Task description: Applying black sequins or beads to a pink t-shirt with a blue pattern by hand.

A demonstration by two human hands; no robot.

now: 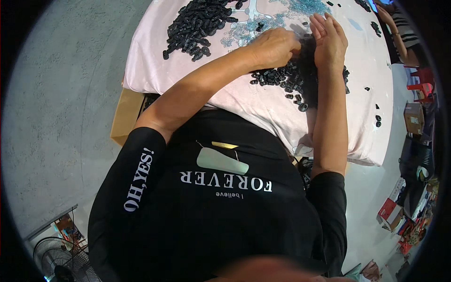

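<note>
My left hand [275, 48] reaches across the cloth with its fingers curled closed; what they hold, if anything, is hidden. Just right of it, my right hand [330, 44] is raised with its fingers stretched out and the palm turned toward the left hand. Between and below the hands spreads a heap of small black plastic parts [279, 76], partly in dark shadow. A bigger pile of black ribbed pieces [197, 26] lies at the far left. Beyond my hands are scattered small translucent teal pieces [307, 6].
A pale pink cloth [155, 61] covers the table. Stray black pieces [378, 121] lie along its right side. A cardboard box [126, 115] stands under the left edge. Another person's arm [399, 40] shows at the far right, and a fan [58, 258] at lower left.
</note>
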